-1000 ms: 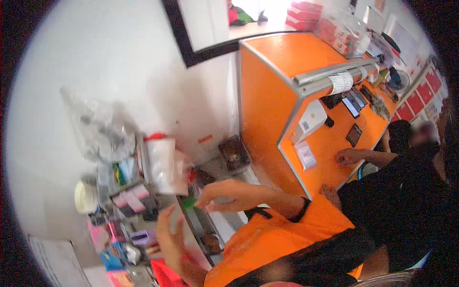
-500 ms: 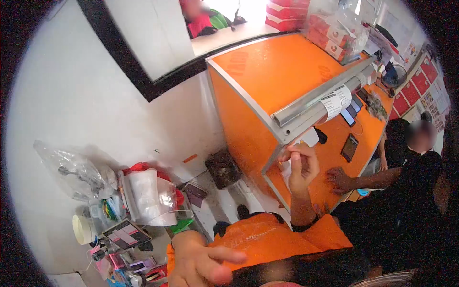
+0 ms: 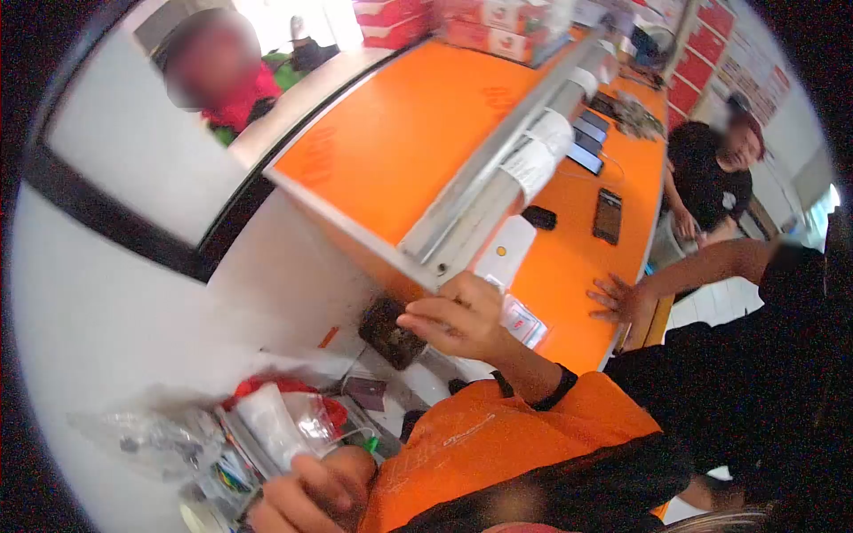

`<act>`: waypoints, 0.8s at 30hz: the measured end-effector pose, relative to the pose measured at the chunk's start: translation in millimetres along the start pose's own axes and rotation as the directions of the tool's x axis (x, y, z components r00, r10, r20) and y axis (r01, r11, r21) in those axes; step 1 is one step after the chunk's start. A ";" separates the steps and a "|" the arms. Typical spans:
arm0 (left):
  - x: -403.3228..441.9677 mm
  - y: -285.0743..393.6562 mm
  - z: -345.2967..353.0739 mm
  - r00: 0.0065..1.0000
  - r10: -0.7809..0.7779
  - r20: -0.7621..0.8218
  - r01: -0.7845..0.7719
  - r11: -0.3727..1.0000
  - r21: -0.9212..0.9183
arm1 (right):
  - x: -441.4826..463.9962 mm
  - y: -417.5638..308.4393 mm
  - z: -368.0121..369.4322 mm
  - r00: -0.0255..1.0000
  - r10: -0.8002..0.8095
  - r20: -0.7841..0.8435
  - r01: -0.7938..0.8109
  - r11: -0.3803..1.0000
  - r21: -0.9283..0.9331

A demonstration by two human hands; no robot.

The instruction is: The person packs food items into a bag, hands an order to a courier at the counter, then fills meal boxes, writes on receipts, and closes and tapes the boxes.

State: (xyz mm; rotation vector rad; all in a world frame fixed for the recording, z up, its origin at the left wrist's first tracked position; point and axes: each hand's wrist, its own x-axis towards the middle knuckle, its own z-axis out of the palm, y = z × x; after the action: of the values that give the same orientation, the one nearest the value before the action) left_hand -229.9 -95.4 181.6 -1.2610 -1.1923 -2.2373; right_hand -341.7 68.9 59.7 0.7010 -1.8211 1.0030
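Near the middle of the frame, the right hand (image 3: 455, 313) now lies across the front corner of the desk (image 3: 569, 271), its fingers aimed left; half a second ago it stood farther right, fingertips up. The view has swung too, so the person at the window (image 3: 244, 98) shows more fully at upper left and a second co-worker (image 3: 711, 178) has come into sight at right. For the hands, the shift sets the right one against the outer edge of the desk, its fingers turned away from the things lying there.

Those right-hand fingers are loosely bent and released, with nothing visible between them. Just above and right of them, the white box (image 3: 508, 253) stands partly behind the metal rail; the flat packet (image 3: 524, 322) lies right beside the hand, partly hidden by it. Contact with either cannot be judged.

At lower left, the left hand (image 3: 315, 493) has moved leftward and curled from its earlier spread; blur hides whether it grasps anything. Its fingers are just below the translucent plastic bundle (image 3: 268, 422). Farther right, a co-worker's hand (image 3: 629, 304) rests splayed on the desk.
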 end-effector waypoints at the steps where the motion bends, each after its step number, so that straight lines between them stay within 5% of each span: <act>1: 1.3 -6.0 -1.7 1.000 -0.001 0.023 0.001 1.000 -0.001 | -1.8 3.2 -0.6 1.000 -0.016 -0.007 0.017 1.000 0.019; 6: 10.4 -37.2 -7.5 0.993 -0.023 0.113 0.016 0.998 0.063 | -5.4 18.7 -13.6 0.999 -0.042 -0.031 0.049 0.954 0.297; 9: 13.5 -51.5 -9.6 0.990 -0.048 0.132 0.025 0.985 0.170 | -19.8 27.1 -22.6 0.989 0.088 -0.115 -0.041 0.931 0.361; 12: 16.0 -63.2 -14.3 0.985 -0.121 0.124 0.066 0.923 0.378 | -31.6 38.9 -47.1 0.969 0.164 -0.185 -0.128 0.974 0.189; 16: 11.7 -77.1 -29.8 0.939 -0.341 0.047 0.167 0.571 0.804 | -15.7 78.5 -79.7 0.910 0.116 -0.398 -0.139 0.990 -0.029; 19: -1.1 -106.2 -43.2 0.901 -0.433 -0.021 0.150 0.265 0.953 | 6.1 94.5 -114.5 0.874 -0.002 -0.486 -0.080 0.986 -0.147; 24: -39.8 -174.5 -65.9 0.956 -0.282 0.085 -0.049 0.130 0.990 | 2.6 94.2 -157.7 0.658 -0.141 -0.740 -0.006 0.981 -0.192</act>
State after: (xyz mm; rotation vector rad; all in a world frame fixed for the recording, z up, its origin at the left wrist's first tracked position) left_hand -350.2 -46.4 42.0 -0.7769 -2.3324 -0.7009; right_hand -347.5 252.3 69.7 0.1680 -1.1047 0.8776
